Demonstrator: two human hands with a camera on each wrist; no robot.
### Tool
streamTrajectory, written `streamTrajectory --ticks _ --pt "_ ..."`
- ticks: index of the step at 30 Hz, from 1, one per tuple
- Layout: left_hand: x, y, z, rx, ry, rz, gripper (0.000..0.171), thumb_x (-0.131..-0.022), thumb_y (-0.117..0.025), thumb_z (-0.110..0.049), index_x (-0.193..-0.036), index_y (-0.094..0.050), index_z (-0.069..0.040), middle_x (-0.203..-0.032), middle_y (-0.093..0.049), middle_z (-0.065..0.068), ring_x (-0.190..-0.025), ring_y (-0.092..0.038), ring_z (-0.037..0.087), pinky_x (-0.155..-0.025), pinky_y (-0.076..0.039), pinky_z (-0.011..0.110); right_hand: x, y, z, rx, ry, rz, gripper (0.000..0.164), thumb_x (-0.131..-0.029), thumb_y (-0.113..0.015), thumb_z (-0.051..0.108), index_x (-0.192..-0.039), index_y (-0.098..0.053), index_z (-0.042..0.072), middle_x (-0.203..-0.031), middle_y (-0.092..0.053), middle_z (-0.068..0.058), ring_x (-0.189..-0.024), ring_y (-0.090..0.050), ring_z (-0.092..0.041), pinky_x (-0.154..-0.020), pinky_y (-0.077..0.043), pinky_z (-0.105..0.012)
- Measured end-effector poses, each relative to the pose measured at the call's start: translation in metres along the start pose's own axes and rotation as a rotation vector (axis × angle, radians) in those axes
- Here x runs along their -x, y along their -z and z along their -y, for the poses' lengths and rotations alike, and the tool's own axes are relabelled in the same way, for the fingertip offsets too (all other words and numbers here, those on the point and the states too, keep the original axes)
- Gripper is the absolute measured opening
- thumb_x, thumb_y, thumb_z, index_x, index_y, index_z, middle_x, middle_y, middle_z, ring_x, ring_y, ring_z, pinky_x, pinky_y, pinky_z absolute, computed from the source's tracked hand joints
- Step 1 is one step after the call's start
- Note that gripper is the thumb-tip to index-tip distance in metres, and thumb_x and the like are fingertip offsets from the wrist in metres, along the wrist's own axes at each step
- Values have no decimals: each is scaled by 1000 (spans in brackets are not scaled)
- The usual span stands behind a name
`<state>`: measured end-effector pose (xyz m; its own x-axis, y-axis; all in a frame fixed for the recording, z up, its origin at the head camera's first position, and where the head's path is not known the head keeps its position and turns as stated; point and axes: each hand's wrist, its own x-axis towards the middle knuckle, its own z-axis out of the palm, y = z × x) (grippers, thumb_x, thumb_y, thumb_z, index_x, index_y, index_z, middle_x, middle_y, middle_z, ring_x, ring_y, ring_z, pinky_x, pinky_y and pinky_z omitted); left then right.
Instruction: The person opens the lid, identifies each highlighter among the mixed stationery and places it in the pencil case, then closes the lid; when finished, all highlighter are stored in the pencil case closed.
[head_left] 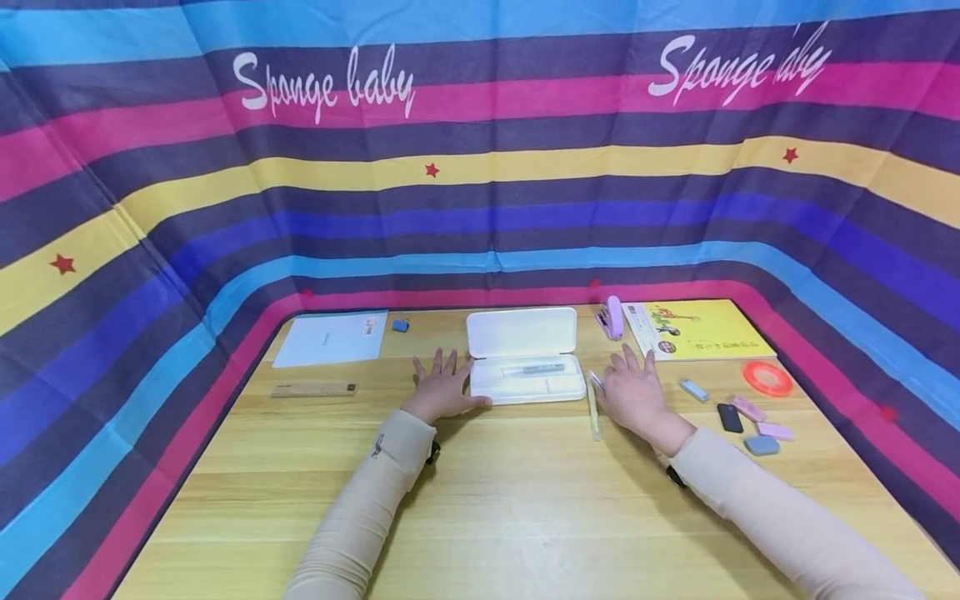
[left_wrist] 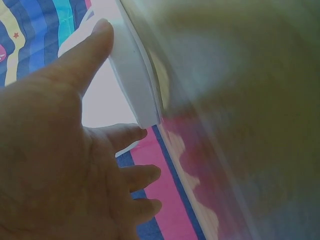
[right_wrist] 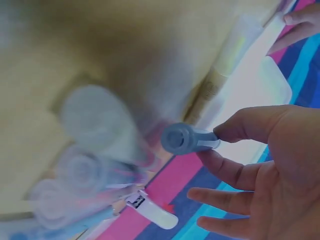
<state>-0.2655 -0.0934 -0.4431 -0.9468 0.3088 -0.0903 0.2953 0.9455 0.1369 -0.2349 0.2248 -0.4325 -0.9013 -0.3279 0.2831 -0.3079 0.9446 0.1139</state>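
A white pencil case (head_left: 528,392) lies with its lid (head_left: 522,332) raised at the back. A clear grey pen (head_left: 543,368) lies inside it. My left hand (head_left: 442,390) rests at the case's left end, fingers spread; in the left wrist view, the thumb (left_wrist: 95,45) touches the case's wall (left_wrist: 132,65). Right of the case, my right hand (head_left: 636,396) pinches a slim pen (head_left: 596,381) between thumb and forefinger. Its round grey-blue end (right_wrist: 177,139) faces the right wrist camera. A pale yellow pen (head_left: 594,412) lies on the table between the case and that hand.
At right lie an orange tape roll (head_left: 768,377), a black eraser (head_left: 730,417) and several small pink and blue pieces. A yellow book (head_left: 705,329) and purple stapler (head_left: 611,318) stand behind. At left are a wooden ruler (head_left: 315,389), white booklet (head_left: 330,340) and blue sharpener (head_left: 401,325).
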Motion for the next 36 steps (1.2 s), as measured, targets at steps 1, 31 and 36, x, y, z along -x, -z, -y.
streamTrajectory --ticks 1,31,36 --pt "0 0 0 -1 -1 -2 91 -68 -38 -75 -139 -18 -23 -143 -9 12 -128 6 34 -89 11 62 -2 1 1 -1 4 -10 30 -76 -60 28 -76 -60 -2 -112 -51 -22 -118 -28 -42 -90 -6 -65" --pt "-2 -4 -1 -33 20 -2 95 -63 -33 -80 -139 -20 -24 -143 -10 13 -127 4 36 -88 11 63 -86 -28 53 72 529 -286 22 -76 -61 25 -82 -60 5 -87 -55 -10 -90 -48 -27 -81 -37 -43" --pt "-2 -2 -3 -33 32 4 95 -63 -34 -80 -139 -20 -25 -143 -9 12 -127 5 35 -89 11 63 -88 -29 56 95 542 -269 19 -77 -60 22 -85 -60 4 -88 -54 -10 -88 -47 -27 -78 -39 -41"
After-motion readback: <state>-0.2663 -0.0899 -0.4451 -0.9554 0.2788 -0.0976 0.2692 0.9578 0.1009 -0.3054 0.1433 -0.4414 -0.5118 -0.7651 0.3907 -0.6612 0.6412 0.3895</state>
